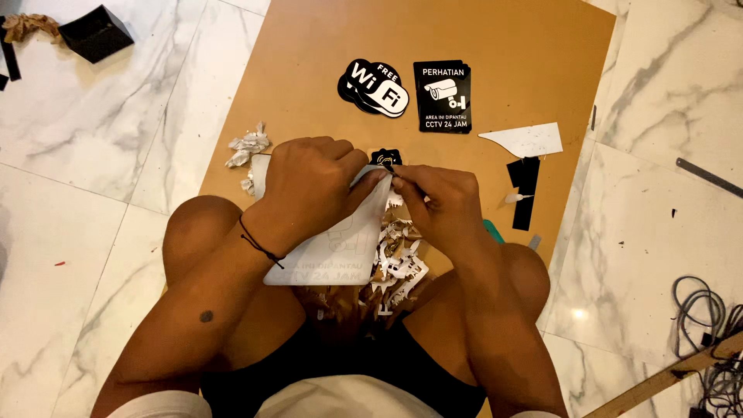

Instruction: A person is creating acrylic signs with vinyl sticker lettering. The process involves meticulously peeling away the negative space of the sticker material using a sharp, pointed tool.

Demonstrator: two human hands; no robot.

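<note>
Marble floor (93,139), brown board (495,46) on it. Left hand (306,186) grips white sticker sheet (340,248) over the lap; right hand (441,203) fingertips pinch narrow at its top edge. Paper scraps (398,267) below, black stickers (410,91) beyond.

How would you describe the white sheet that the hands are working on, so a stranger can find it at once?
Start at the brown board on the marble floor. At its near edge, the left hand and right hand meet over a white sheet. Unlike the black stickers further up, it is pale, with faint outlines, beside curly paper scraps.
</note>
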